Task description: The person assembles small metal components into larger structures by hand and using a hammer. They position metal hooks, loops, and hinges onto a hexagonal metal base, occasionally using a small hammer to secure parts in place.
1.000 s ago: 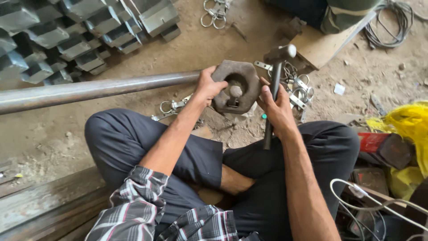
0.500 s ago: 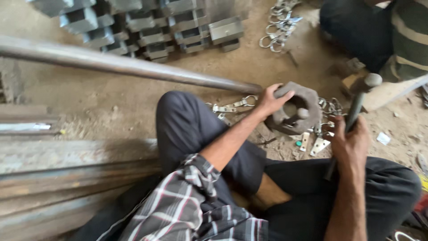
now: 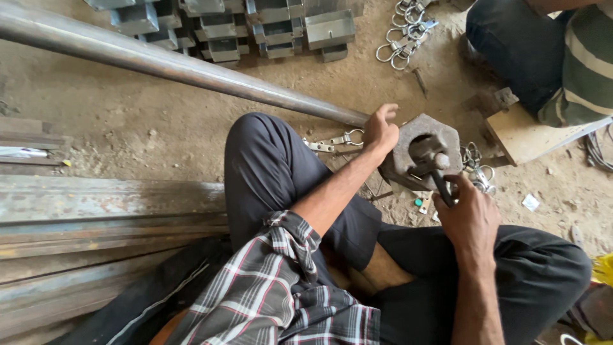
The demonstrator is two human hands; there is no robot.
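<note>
Gripping: both hands are engaged on a workpiece on the dirt floor [image 3: 128,121], in front of the person's crossed legs.
Right hand: the right hand [image 3: 471,217] is closed around the handle of a hammer [image 3: 436,167]; the hammer head rests in the central hole of the hexagonal metal block [image 3: 426,151].
Left hand: the left hand [image 3: 381,130] is clamped on the block's left edge, fingers curled over the top corner.
Block position: the hexagonal metal block lies between the two hands, touching the left hand and just beyond the right hand, at the end of the long steel pipe [image 3: 172,64].
Loose parts: metal clips [image 3: 333,142] lie on the floor just left of the left hand; more rings [image 3: 476,169] lie right of the block.
Left side: flat steel bars [image 3: 96,217] are stacked along the left edge of the floor.
Containers: open steel box sections [image 3: 268,25] stand in rows at the far edge; their cavities appear hollow, contents cannot be told.
Far right: another person's leg [image 3: 511,32] and a wooden block [image 3: 523,134] are near the far right corner.
Change: a second ago the hammer stood upright beside the block; now its head is in the hole.
</note>
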